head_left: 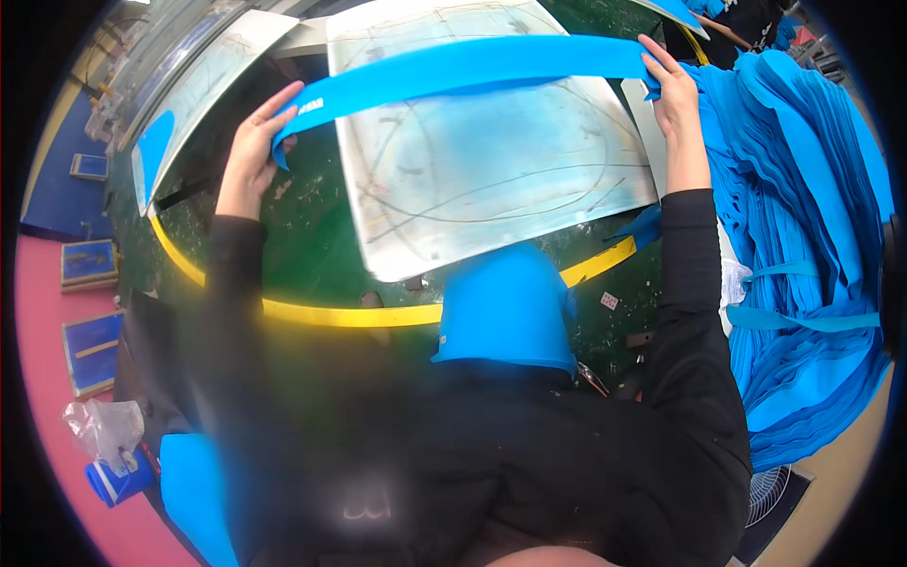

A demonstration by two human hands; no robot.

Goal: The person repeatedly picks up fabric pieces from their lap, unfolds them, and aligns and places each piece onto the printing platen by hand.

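A long blue fabric piece (pixel 472 68) is stretched between my raised hands, bowed slightly upward, with a small white mark near its left end. My left hand (pixel 253 151) grips that left end, fingers closed over the edge, and a corner hangs below them. At the other end my right hand (pixel 674 94) pinches the cloth between thumb and fingers. Beneath the fabric lies a white board (pixel 406 217), stained light blue in its middle and crossed by dark curved lines. Another blue cloth (pixel 505 307) rests close against my body, below the board's near edge.
A tall bundle of folded blue fabric (pixel 803 189) stands at my right, with a tied strip round it. A yellow curved rail (pixel 354 317) runs under the board. Another white board (pixel 213 90) is at upper left. A person's arm (pixel 723 30) shows at upper right, and a fan (pixel 767 493) below the bundle.
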